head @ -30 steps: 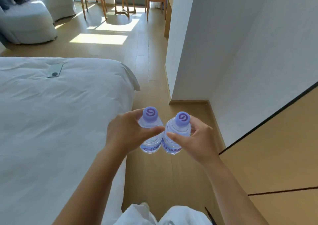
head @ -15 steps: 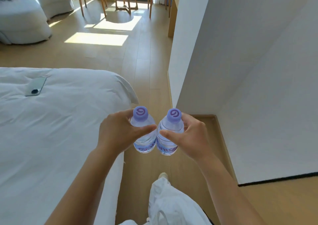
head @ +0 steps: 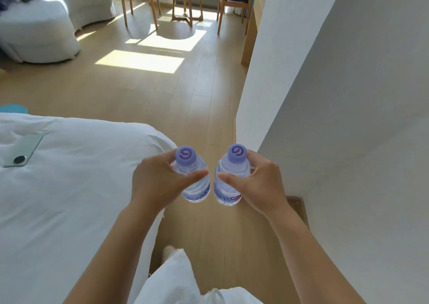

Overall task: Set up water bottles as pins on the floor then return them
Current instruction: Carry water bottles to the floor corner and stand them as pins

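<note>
Bottles, one gripped in the left hand [head: 157, 185] and one in the right hand [head: 260, 185], now sit slightly apart instead of touching.

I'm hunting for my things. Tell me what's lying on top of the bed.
A phone lies flat on the white bed cover, camera side up. The bed's near right edge is hidden behind the left forearm.

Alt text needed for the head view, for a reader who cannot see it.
A person carries two upright water bottles, the left bottle in the left hand and the right bottle in the right hand, above a wooden floor. A white bed with a phone lies left.
</note>
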Tool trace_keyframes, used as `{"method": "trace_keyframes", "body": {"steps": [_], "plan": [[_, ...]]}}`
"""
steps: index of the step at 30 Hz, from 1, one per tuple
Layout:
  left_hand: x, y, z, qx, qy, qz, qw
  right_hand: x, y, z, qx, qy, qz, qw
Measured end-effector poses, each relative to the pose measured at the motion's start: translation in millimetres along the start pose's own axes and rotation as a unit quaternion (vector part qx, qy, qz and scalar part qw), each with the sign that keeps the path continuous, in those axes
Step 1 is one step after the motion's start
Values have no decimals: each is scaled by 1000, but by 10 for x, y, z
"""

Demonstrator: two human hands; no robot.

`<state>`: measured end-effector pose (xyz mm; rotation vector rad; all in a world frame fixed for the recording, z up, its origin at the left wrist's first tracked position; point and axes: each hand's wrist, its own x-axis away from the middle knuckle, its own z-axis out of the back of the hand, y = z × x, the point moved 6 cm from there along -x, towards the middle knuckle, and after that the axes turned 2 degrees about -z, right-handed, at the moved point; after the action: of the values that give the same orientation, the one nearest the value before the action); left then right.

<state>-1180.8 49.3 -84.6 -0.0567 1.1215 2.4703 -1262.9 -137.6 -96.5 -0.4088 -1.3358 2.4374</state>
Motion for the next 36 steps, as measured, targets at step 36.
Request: {"method": "trace_keyframes", "body": {"steps": [36], "plan": [[-7053,-678,-1467,1,-116,-35,993,-6709,660,-296,24,92,-41,995]]}}
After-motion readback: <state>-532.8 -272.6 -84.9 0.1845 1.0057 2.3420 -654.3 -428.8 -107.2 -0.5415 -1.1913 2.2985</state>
